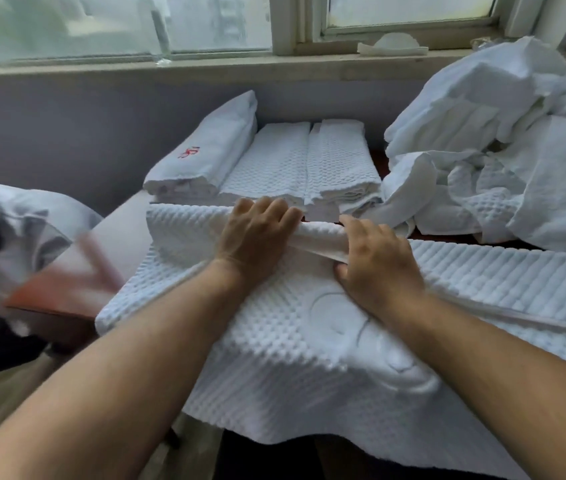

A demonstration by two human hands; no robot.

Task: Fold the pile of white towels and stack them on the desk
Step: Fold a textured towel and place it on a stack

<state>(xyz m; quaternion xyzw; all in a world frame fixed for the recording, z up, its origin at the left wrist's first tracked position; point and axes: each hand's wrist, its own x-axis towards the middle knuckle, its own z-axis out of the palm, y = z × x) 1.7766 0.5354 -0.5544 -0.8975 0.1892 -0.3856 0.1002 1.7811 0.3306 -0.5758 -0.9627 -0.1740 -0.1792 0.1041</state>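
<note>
A large white waffle-weave towel lies spread across the desk in front of me, its near edge hanging over the front. My left hand rests palm down on the towel's far fold, fingers apart. My right hand pinches the folded far edge of the same towel between thumb and fingers. Behind the hands stand folded towels in neat stacks, and a folded one with red stitching lies at their left. A loose pile of unfolded white towels is heaped at the back right.
The desk shows a reddish-brown top at the left. A grey wall and a window sill run along the back. Another person in white clothing is at the far left edge.
</note>
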